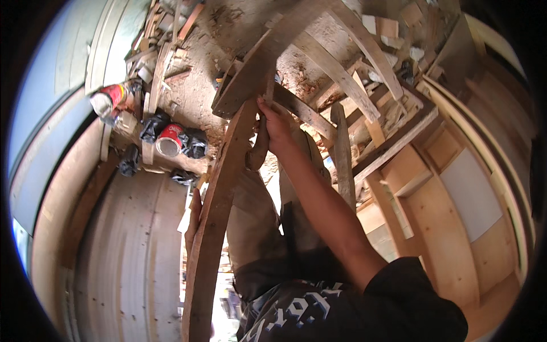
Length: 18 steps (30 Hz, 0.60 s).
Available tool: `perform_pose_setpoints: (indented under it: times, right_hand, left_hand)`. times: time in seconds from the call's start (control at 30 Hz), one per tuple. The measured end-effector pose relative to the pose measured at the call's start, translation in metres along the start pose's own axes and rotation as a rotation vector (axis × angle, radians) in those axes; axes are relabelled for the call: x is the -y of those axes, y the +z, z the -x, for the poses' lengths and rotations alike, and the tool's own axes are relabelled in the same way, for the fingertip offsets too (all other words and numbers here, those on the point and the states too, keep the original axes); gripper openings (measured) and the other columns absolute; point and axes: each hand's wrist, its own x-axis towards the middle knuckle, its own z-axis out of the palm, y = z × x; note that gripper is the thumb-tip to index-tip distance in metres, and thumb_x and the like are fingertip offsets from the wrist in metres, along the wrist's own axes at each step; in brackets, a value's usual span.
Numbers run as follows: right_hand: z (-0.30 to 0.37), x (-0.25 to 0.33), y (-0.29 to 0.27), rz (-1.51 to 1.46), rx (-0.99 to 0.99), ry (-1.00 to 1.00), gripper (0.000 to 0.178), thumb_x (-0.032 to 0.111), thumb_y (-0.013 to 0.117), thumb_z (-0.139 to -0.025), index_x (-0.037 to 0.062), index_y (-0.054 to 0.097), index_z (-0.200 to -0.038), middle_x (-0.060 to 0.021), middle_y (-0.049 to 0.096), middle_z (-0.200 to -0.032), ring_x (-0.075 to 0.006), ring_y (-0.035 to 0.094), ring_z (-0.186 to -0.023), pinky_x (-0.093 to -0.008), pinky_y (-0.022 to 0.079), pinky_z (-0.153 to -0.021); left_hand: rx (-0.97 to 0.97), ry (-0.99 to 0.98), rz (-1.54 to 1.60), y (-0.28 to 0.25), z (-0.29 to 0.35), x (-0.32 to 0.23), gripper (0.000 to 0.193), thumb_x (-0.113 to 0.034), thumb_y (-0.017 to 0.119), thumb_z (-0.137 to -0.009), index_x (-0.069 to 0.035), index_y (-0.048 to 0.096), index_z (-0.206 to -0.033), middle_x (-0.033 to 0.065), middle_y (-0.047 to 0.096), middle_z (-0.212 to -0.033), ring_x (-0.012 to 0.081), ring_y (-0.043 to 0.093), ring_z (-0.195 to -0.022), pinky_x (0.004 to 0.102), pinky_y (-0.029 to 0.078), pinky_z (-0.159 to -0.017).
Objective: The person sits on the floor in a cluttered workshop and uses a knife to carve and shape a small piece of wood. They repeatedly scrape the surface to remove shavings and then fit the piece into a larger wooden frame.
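I see the right hand (pixel 275 126) clenched around a dark wooden tool handle (pixel 257 153), up by the joint where the long curved plank (pixel 219 211) meets a broad crosspiece (pixel 268 54). Left hand (pixel 194 219) sits lower on the plank's left edge, fingers (pixel 195 206) curled against it; mostly hidden behind the wood, so grip is partly unclear. Plank runs from bottom centre up toward that joint. Red cans (pixel 170 139) on the dusty floor to the left, wooden frame (pixel 364 108) just right.

The long curved plank (pixel 213 228) between the hands is rough, dull wood; the cans (pixel 169 140) look shiny.
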Motion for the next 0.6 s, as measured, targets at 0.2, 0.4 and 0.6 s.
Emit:
perform_pose_setpoints:
  times: [0.2, 0.4, 0.6]
  right_hand:
    - [-0.003, 0.003, 0.002, -0.038, 0.003, 0.006, 0.034, 0.034, 0.079, -0.088, 0.0045, 0.067, -0.101, -0.0038, 0.066, -0.084, -0.0144, 0.063, -0.064, -0.0301, 0.052, -0.055]
    - [0.008, 0.005, 0.004, 0.002, -0.059, 0.0, 0.034, 0.036, 0.081, -0.086, 0.0077, 0.067, -0.098, -0.0001, 0.062, -0.076, -0.0118, 0.058, -0.056, -0.029, 0.049, -0.05]
    - [0.016, -0.006, 0.005, -0.007, -0.094, 0.0, 0.035, 0.026, 0.078, -0.089, -0.0014, 0.067, -0.107, -0.0075, 0.067, -0.084, -0.0168, 0.064, -0.067, -0.0333, 0.052, -0.058]
  left_hand:
    - [0.339, 0.122, -0.603, 0.051, 0.017, 0.015, 0.081, -0.037, 0.052, -0.093, -0.011, 0.017, -0.161, 0.0071, 0.021, -0.166, 0.0282, 0.024, -0.152, 0.0676, 0.05, -0.098]
    - [-0.092, -0.277, -0.791, 0.093, 0.026, 0.003, 0.075, -0.052, 0.043, -0.099, -0.006, 0.028, -0.156, 0.0239, 0.045, -0.148, 0.0328, 0.052, -0.132, 0.059, 0.061, -0.083]
    - [-0.388, -0.442, -0.987, 0.09, 0.017, -0.005, 0.079, -0.07, 0.044, -0.096, -0.008, 0.047, -0.144, 0.0142, 0.067, -0.108, 0.0218, 0.07, -0.081, 0.037, 0.06, -0.061]
